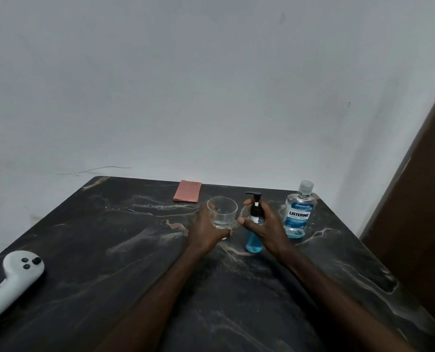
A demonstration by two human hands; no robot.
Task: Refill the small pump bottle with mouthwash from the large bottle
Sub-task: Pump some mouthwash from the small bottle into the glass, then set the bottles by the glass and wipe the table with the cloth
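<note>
The small pump bottle [254, 243] stands upright on the dark marble table [135, 250], blue liquid in its lower part and a black pump on top. My right hand [264, 228] is wrapped around its upper body. To its right stands the large mouthwash bottle [298, 212], capped, with only a little blue liquid at the bottom. Left of the pump bottle is a clear drinking glass [222, 214], and my left hand [206, 231] grips it from the left side.
A folded pink cloth [187, 191] lies at the table's back edge near the white wall. A white handheld controller [10, 280] rests at the front left. A brown door or panel [419, 212] rises at the right.
</note>
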